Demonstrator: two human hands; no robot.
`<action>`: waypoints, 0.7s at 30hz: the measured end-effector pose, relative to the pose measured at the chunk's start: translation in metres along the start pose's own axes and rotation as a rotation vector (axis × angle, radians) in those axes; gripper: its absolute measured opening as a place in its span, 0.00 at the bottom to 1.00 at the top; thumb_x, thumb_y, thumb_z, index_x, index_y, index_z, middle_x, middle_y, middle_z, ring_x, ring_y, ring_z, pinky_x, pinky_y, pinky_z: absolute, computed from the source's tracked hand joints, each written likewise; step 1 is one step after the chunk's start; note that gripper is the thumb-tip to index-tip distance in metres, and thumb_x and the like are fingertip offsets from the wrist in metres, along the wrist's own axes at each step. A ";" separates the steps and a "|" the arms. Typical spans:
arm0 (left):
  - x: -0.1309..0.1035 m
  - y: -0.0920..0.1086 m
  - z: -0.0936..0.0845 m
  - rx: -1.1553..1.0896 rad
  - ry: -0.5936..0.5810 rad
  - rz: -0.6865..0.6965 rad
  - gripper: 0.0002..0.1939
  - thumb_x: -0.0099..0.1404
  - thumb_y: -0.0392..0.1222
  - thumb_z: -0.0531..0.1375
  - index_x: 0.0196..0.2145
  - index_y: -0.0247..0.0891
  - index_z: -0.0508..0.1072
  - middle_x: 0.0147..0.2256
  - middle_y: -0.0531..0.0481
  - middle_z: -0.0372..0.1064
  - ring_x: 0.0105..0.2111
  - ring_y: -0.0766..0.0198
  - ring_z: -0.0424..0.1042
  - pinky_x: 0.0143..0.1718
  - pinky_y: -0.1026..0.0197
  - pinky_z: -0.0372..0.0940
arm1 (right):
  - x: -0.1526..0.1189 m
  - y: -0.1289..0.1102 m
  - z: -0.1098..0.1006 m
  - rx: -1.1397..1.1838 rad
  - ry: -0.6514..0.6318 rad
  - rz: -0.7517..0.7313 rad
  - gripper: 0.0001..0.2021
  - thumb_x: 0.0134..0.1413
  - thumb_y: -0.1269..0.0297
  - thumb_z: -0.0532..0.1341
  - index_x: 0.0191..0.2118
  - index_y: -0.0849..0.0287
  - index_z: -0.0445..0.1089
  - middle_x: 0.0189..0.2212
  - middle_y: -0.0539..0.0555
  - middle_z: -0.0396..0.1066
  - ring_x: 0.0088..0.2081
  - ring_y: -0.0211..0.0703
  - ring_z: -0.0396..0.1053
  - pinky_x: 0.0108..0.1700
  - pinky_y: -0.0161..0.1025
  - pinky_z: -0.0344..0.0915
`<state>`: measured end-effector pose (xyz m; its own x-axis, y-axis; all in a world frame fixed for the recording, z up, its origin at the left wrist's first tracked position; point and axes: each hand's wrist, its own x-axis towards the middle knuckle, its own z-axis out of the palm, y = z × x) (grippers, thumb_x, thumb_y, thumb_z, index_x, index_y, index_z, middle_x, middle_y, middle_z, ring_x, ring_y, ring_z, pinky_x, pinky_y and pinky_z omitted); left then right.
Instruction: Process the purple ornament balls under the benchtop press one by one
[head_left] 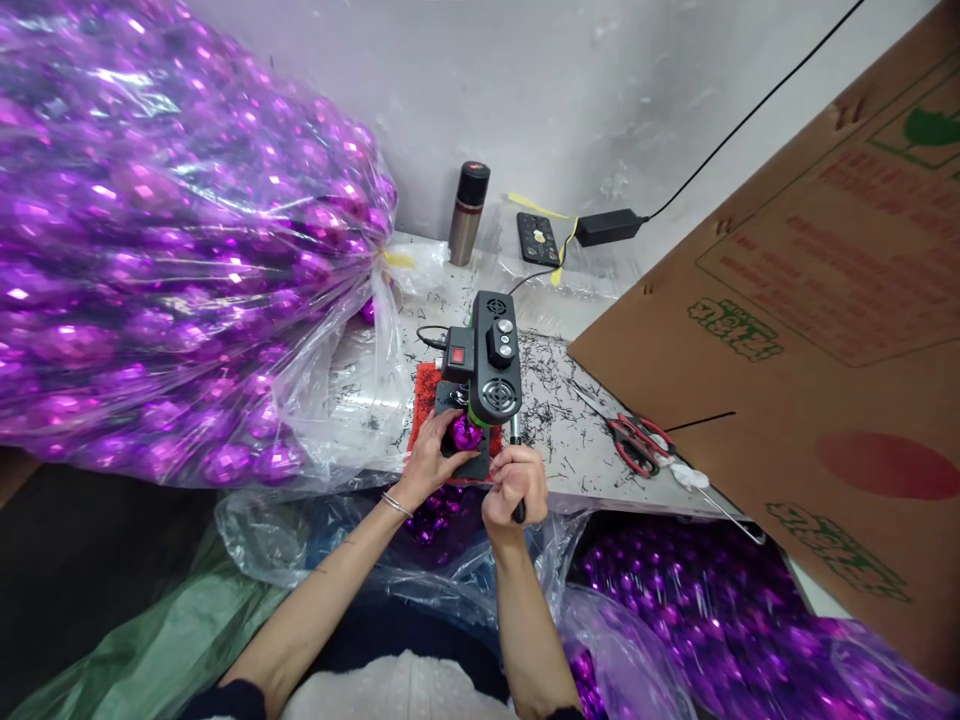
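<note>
A small black bench press machine [486,350] with a red switch and a side lever stands on a red mat [425,390]. Under its head sits a shiny purple bauble [466,432]. My left hand [435,455] is closed around the bauble from the left, thumb at its lower side and fingers at the top. My right hand [517,485] is wrapped round the black-gripped lever [519,510] on the machine's right side. The bauble's upper part is hidden by the machine head. More purple baubles [435,515] lie in clear plastic below the table edge.
A huge clear bag of purple baubles [187,250] covers the left side. A large cardboard box [810,330] leans in at right, near red-handled scissors [637,445]. At the back are a flask [469,215], a phone [538,238] and a power adapter [611,227]. Black scraps litter the table.
</note>
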<state>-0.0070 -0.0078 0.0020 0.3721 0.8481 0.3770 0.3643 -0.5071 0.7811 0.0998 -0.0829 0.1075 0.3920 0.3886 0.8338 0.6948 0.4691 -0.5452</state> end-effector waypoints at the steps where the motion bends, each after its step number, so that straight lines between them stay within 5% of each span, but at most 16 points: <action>1: 0.000 0.001 -0.001 -0.010 -0.005 -0.004 0.33 0.63 0.48 0.72 0.62 0.42 0.69 0.58 0.40 0.76 0.60 0.46 0.75 0.69 0.38 0.62 | -0.003 0.003 0.001 0.001 0.017 -0.014 0.18 0.71 0.69 0.49 0.27 0.54 0.62 0.25 0.47 0.66 0.27 0.37 0.68 0.32 0.38 0.66; 8: 0.002 0.007 -0.004 -0.040 -0.025 -0.050 0.33 0.62 0.47 0.73 0.62 0.43 0.69 0.58 0.41 0.76 0.61 0.46 0.74 0.70 0.37 0.60 | -0.011 0.011 0.006 -0.053 0.073 -0.033 0.18 0.72 0.66 0.49 0.27 0.54 0.62 0.24 0.47 0.67 0.26 0.38 0.67 0.39 0.45 0.71; 21: 0.003 0.010 -0.004 -0.046 -0.007 -0.048 0.32 0.63 0.47 0.73 0.61 0.42 0.70 0.57 0.42 0.77 0.60 0.47 0.75 0.69 0.38 0.62 | -0.016 0.019 0.008 -0.012 0.090 -0.067 0.17 0.72 0.66 0.48 0.28 0.54 0.60 0.25 0.46 0.65 0.26 0.36 0.66 0.36 0.42 0.68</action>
<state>-0.0060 -0.0093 0.0128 0.3609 0.8701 0.3356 0.3422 -0.4583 0.8203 0.1018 -0.0736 0.0832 0.3970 0.2836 0.8729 0.7280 0.4818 -0.4877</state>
